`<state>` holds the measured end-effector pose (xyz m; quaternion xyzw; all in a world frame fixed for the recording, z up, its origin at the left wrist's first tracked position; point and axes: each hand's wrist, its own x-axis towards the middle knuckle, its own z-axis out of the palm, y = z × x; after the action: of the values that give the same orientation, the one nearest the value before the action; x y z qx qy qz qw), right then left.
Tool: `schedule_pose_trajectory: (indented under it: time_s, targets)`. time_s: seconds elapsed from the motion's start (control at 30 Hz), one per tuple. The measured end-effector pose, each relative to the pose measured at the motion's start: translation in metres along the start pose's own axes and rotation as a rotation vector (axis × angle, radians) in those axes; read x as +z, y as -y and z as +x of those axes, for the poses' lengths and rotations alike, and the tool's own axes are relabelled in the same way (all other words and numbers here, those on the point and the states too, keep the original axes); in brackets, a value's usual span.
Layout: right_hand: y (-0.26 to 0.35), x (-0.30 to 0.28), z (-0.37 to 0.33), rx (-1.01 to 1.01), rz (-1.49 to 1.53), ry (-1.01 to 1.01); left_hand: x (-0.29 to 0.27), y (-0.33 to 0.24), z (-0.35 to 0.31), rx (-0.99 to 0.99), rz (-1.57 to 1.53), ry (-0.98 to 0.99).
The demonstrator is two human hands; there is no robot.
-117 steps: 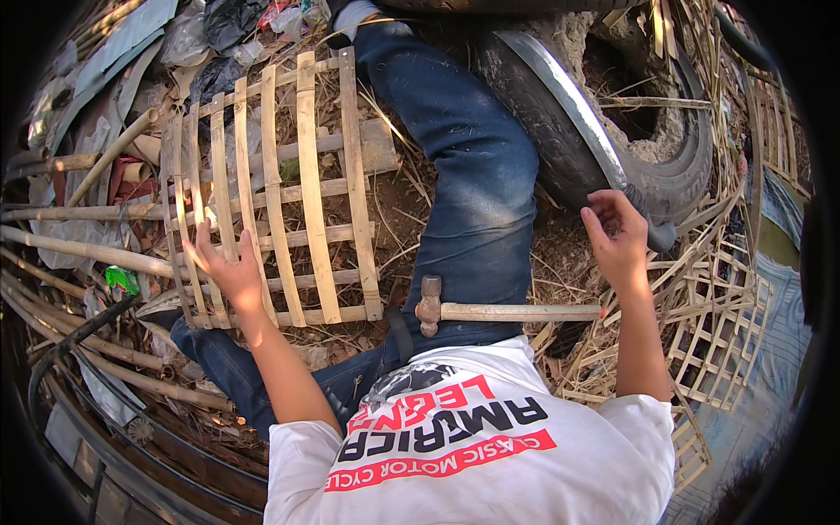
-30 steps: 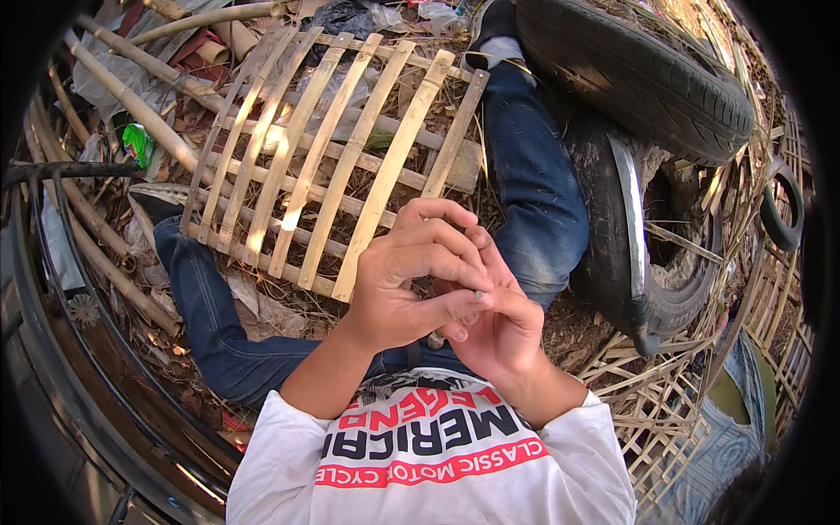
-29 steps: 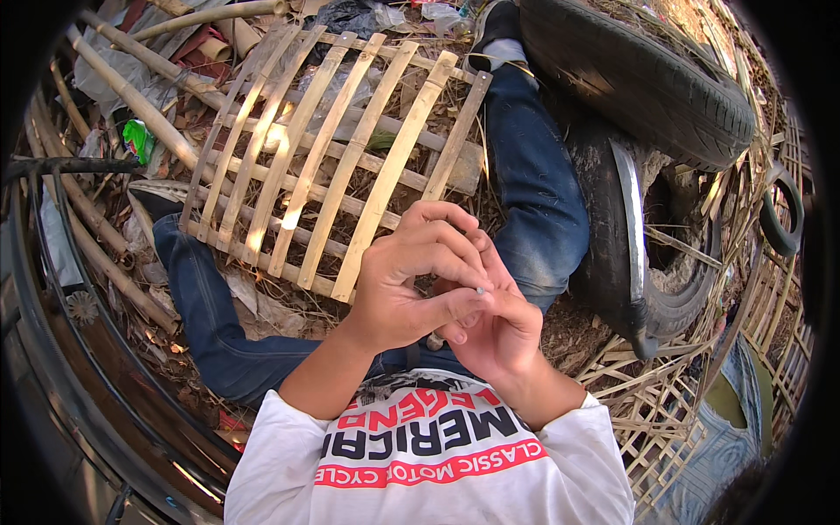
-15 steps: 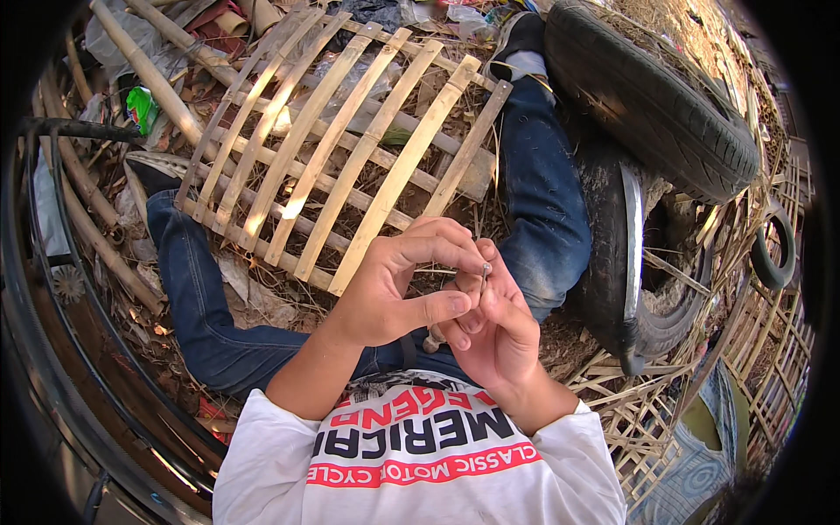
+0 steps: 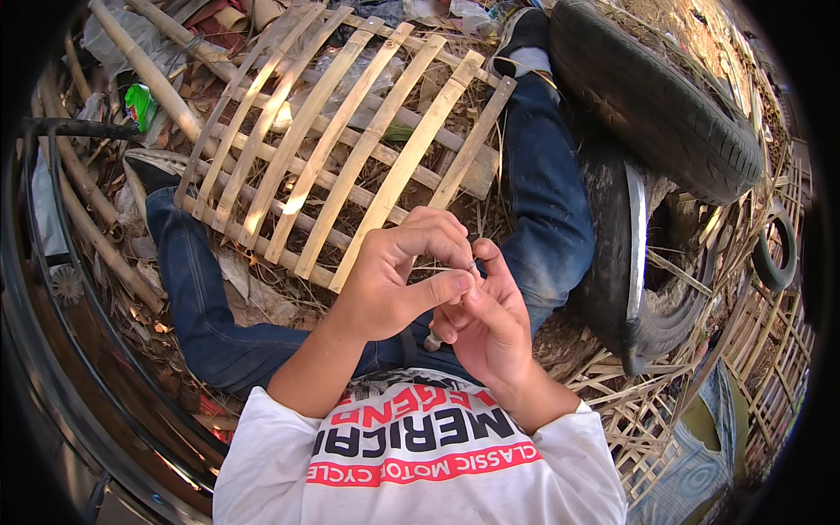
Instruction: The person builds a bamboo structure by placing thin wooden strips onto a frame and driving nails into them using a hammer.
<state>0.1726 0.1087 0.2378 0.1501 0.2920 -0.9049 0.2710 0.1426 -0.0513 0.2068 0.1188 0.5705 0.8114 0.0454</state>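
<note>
My left hand (image 5: 389,278) and my right hand (image 5: 492,319) meet in front of my chest, fingers closed toward each other. Between their fingertips is a small, thin metal piece (image 5: 473,266) that looks like a nail, mostly hidden by the fingers. The left thumb and forefinger pinch at it, while the right thumb and fingers grip it from the other side. Just beyond the hands, a slatted bamboo panel (image 5: 325,175) lies on the ground between my legs, its pale strips crossing over cross-pieces.
At the right, a worn tire (image 5: 652,105) lies near my leg, with a cut tire piece (image 5: 626,254) beside it. A woven bamboo lattice (image 5: 626,411) is at the lower right. Bamboo poles (image 5: 144,66) and a black metal frame (image 5: 44,227) are on the left. Litter includes a green wrapper (image 5: 140,107).
My fingers have shifted slightly and closed further over the nail, so less of it shows. The left hand has moved a little to the left; the panel stays in place.
</note>
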Motion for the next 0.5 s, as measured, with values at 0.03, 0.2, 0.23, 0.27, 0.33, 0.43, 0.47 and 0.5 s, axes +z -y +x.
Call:
schedule_pose_trajectory:
  time_s: [0.03, 0.2, 0.23, 0.27, 0.33, 0.43, 0.47, 0.5]
  targets:
    - [0.001, -0.009, -0.001, -0.056, -0.171, -0.029, -0.002, -0.001, 0.002, 0.012, 0.105, -0.002]
    - [0.031, -0.074, -0.033, -0.305, -1.816, -0.063, -0.021, 0.035, 0.023, -0.092, -0.007, -0.196]
    - [0.04, -0.085, -0.043, -0.247, -1.999, 0.015, -0.03, 0.047, 0.031, -0.111, 0.018, -0.215]
    - [0.042, -0.102, -0.06, -0.107, -2.061, -0.003, -0.038, 0.061, 0.041, -0.131, 0.04, -0.23]
    - [0.038, -0.125, -0.094, 0.212, -2.175, -0.068, -0.044, 0.092, 0.068, -0.137, 0.139, -0.22]
    - [0.031, -0.113, -0.093, 0.414, -1.938, -0.099, -0.05, 0.12, 0.094, -0.145, 0.396, -0.17]
    - [0.024, -0.115, -0.093, 0.401, -1.902, -0.111, -0.049, 0.126, 0.101, -0.144, 0.492, -0.144]
    - [0.016, -0.118, -0.093, 0.387, -1.865, -0.122, -0.048, 0.132, 0.108, -0.161, 0.515, -0.133]
